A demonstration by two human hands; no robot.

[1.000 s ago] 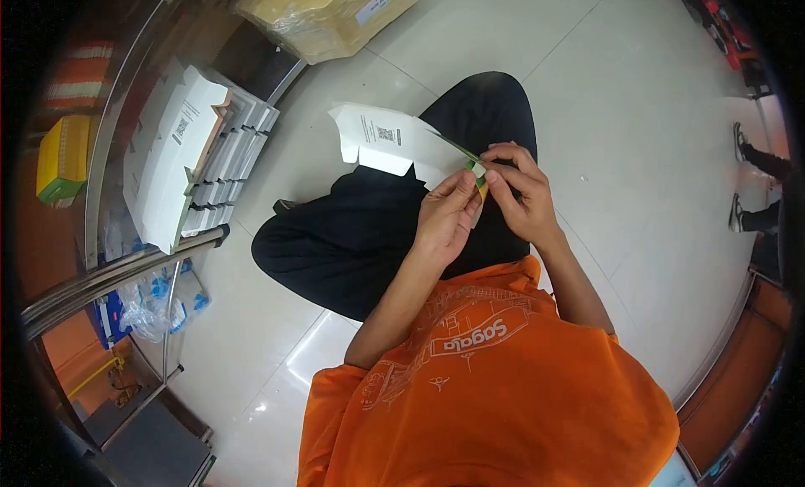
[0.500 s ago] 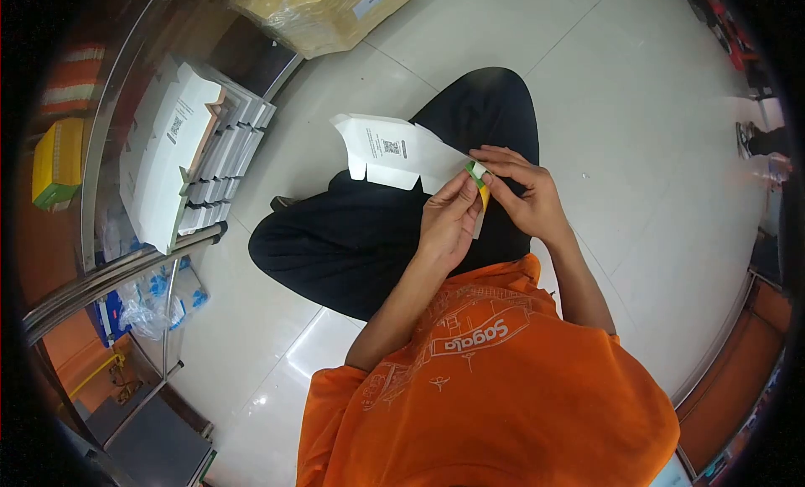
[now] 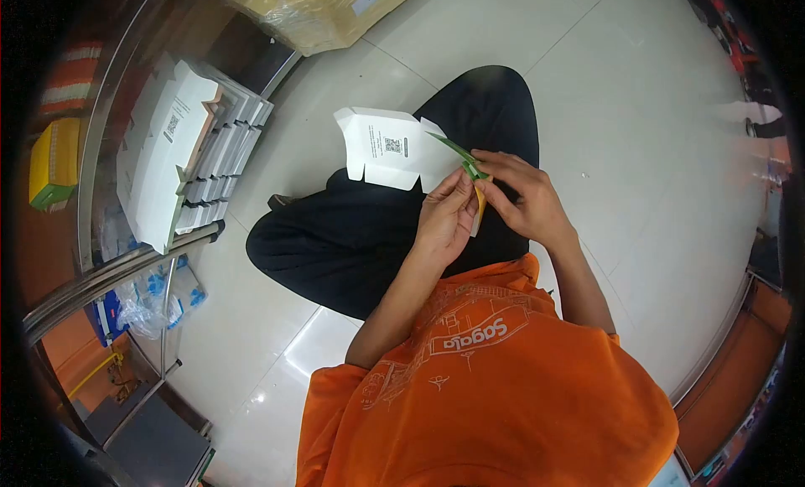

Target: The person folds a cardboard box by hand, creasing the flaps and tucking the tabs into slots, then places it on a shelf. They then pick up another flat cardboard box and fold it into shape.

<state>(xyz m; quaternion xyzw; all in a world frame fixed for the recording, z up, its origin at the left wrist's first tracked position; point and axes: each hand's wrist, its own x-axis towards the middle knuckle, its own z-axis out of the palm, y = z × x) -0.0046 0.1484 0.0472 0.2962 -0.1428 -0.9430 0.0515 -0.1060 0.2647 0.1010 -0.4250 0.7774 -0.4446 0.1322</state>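
A partly folded carton sheet lies across my lap, its white inner side up with a printed QR code. At its near end, green and yellow outer faces show where flaps are bent up. My left hand pinches the carton's edge between thumb and fingers. On the other side, my right hand is closed on the same end, its fingers over a raised green flap. The fingertips of both hands almost meet there, and they partly hide the folds.
A stack of flat white cartons leans at the left on a metal-framed stand. A taped cardboard box sits on the tiled floor ahead. A yellow and green box and a plastic bag are at the left. Another person's foot shows far right.
A green-edged flap at the carton's near end now stands up beside my right fingers. Both hands have shifted only slightly and still grip the carton.
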